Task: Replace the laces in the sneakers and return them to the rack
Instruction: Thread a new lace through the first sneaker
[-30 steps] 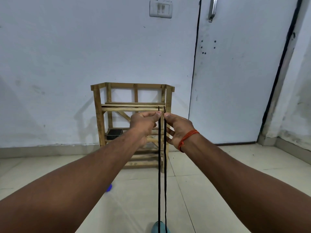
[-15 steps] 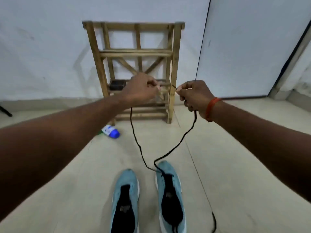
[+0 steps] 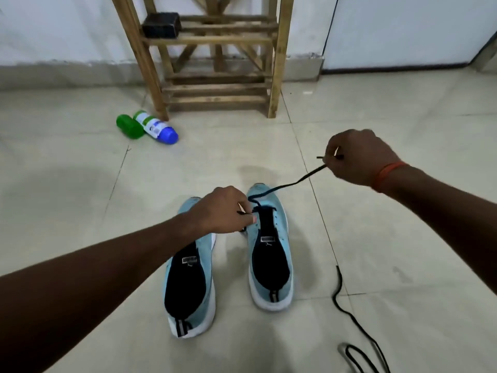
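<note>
Two light-blue sneakers stand side by side on the floor, toes pointing away from me: the left sneaker [image 3: 192, 286] and the right sneaker [image 3: 271, 254]. A black lace [image 3: 293, 181] runs through the front eyelets of the right sneaker. My left hand [image 3: 220, 211] pinches one end of it low over that sneaker's toe. My right hand [image 3: 355, 157] holds the other end up and to the right. A second black lace [image 3: 357, 329] lies loose on the floor at the lower right. The wooden shoe rack [image 3: 215, 49] stands against the wall ahead.
A green bottle [image 3: 129, 126] and a white bottle with a blue cap [image 3: 156, 127] lie on the tiles left of the rack's foot. A dark box [image 3: 161, 24] sits on a rack shelf. A white door [image 3: 403, 28] is at the upper right.
The view has tipped down from the wall to the floor. Both hands have dropped; the left hand has come down to the right sneaker's toe and the right hand has pulled its lace end out to the right.
</note>
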